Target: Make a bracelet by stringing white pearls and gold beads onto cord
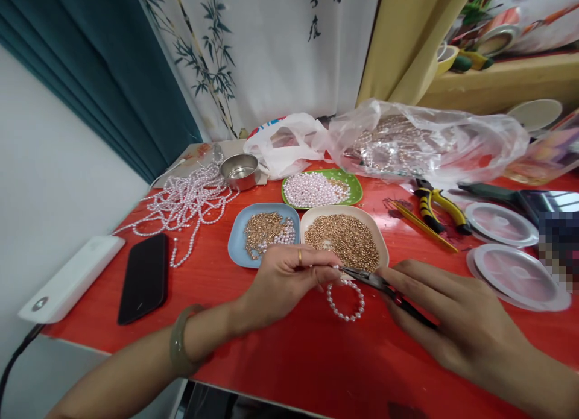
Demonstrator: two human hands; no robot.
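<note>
My left hand (289, 277), with a gold ring and a green bangle at the wrist, pinches the upper end of a small beaded bracelet (346, 316). The bracelet hangs in a loop of white pearl-like beads below the fingertips. In my right hand (452, 310) is a pair of dark-handled pliers (377, 281), its tips pointing left and meeting the bracelet's top beside my left fingers. Just behind stand a beige plate (384, 250) of gold beads, a blue plate (235, 244) of gold and pearl beads, and a green plate (356, 187) of pearl beads.
Strands of pearl beads (194, 196) lie at the left by a metal bowl (239, 170). A black phone (143, 277) and a white power strip (72, 277) lie nearer. At right are yellow-black pliers (441, 208), a yellow cutter (425, 226) and plastic spools (520, 277). A clear bag (425, 141) sits behind.
</note>
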